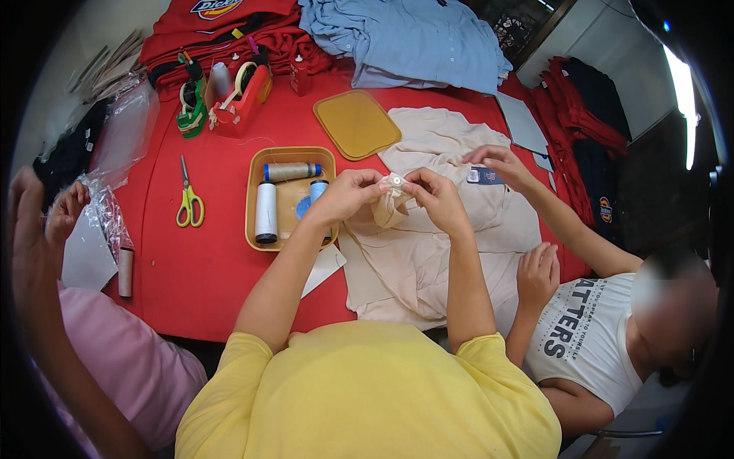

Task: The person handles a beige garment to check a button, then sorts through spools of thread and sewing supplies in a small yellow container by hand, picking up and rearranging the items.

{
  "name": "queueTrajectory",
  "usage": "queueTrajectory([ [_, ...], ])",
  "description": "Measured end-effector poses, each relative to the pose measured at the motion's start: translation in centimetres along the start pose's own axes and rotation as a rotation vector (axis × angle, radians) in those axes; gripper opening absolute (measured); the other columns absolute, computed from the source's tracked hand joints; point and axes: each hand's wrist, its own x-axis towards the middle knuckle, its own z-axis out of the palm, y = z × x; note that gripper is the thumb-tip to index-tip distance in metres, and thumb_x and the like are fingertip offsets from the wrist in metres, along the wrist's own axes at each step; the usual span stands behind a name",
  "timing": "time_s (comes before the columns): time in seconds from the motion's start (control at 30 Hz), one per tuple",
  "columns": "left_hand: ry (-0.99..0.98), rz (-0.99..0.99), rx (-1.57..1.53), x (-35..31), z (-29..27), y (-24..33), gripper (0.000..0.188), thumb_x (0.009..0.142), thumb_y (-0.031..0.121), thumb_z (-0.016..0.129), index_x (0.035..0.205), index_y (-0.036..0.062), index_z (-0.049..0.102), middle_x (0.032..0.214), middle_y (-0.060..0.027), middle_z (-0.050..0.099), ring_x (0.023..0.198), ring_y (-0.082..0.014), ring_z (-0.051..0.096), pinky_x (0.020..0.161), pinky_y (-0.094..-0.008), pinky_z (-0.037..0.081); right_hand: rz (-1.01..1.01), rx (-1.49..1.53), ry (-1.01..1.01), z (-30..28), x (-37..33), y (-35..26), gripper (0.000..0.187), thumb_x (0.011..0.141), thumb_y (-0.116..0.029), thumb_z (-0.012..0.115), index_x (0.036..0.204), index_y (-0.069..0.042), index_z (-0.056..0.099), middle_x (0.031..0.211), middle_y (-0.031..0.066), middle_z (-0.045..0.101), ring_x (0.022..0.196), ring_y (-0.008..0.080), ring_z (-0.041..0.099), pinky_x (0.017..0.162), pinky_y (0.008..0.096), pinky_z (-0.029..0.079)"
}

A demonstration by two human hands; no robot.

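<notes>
My left hand [353, 196] and my right hand [439, 200] pinch a cream garment between them, lifting one part of it off the table. A small white button [397, 181] shows on the bunched cloth between my fingertips. The rest of the cream garment [428, 264] spreads over the table under and to the right of my hands. A dark blue tag [483, 176] lies on it, below the reaching hand of a co-worker. Close to my left wrist is a yellow tray [253, 200] holding spools of thread, among them a white spool [266, 210] and a beige spool [292, 170].
Yellow-handled scissors [189, 205] lie left of the tray. A flat yellow lid [356, 124] rests behind it. Two tape dispensers, one red [243, 107], one green [192, 111], stand farther back. Folded red garments and light blue shirts [405, 42] fill the far edge. Co-workers sit on both sides.
</notes>
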Motion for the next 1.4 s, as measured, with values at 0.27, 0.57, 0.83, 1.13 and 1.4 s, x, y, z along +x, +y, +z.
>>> queueTrajectory([
  [0.27,0.015,0.084,-0.085,-0.1,0.2,-0.1,0.028,0.083,0.022,0.069,0.101,0.002,0.061,0.095,-0.0034,0.065,0.089,-0.0102,0.059,0.083,-0.0252,0.043,-0.07,0.234,-0.068,0.3,1.5,3.4,0.009,0.088,-0.008,0.057,0.091,-0.001,0.062,0.085,0.0018,0.058,0.073,0.0088,0.052,0.063,0.0226,0.042],
  [0.57,0.009,0.075,-0.121,0.2,1.3,0.3,0.026,0.083,0.014,0.067,0.104,-0.0003,0.06,0.095,-0.0061,0.067,0.088,-0.011,0.061,0.082,-0.0244,0.045,-0.947,-1.876,0.065,3.1,-3.5,1.4,0.009,0.087,-0.013,0.057,0.087,-0.005,0.06,0.084,0.0008,0.057,0.077,0.0115,0.051,0.069,0.0233,0.043],
  [0.83,0.034,0.091,-0.072,0.4,1.6,0.8,0.025,0.084,0.013,0.066,0.104,-0.0018,0.061,0.094,-0.0077,0.068,0.087,-0.0107,0.061,0.08,-0.0247,0.046,-1.144,-2.667,0.142,4.0,-3.8,0.0,0.012,0.084,-0.019,0.056,0.084,-0.007,0.059,0.085,0.0029,0.058,0.082,0.0164,0.054,0.074,0.0283,0.045],
  [1.13,0.02,0.117,-0.069,0.7,2.0,0.7,0.019,0.086,0.009,0.064,0.101,-0.0019,0.06,0.094,-0.0058,0.066,0.087,-0.0086,0.06,0.077,-0.0223,0.047,-1.239,-2.951,0.218,3.5,-3.8,-0.6,0.017,0.08,-0.026,0.055,0.081,-0.01,0.059,0.085,0.0052,0.061,0.088,0.0219,0.056,0.08,0.0339,0.048],
  [1.4,-0.015,0.12,-0.077,0.8,2.2,0.8,0.02,0.085,0.011,0.064,0.101,-0.0011,0.063,0.092,-0.0037,0.065,0.09,-0.0107,0.059,0.084,-0.0264,0.044,-1.43,-3.718,0.409,3.3,-3.8,-1.4,0.016,0.079,-0.024,0.058,0.086,-0.01,0.057,0.09,0.0068,0.061,0.091,0.0245,0.058,0.08,0.036,0.051],
])
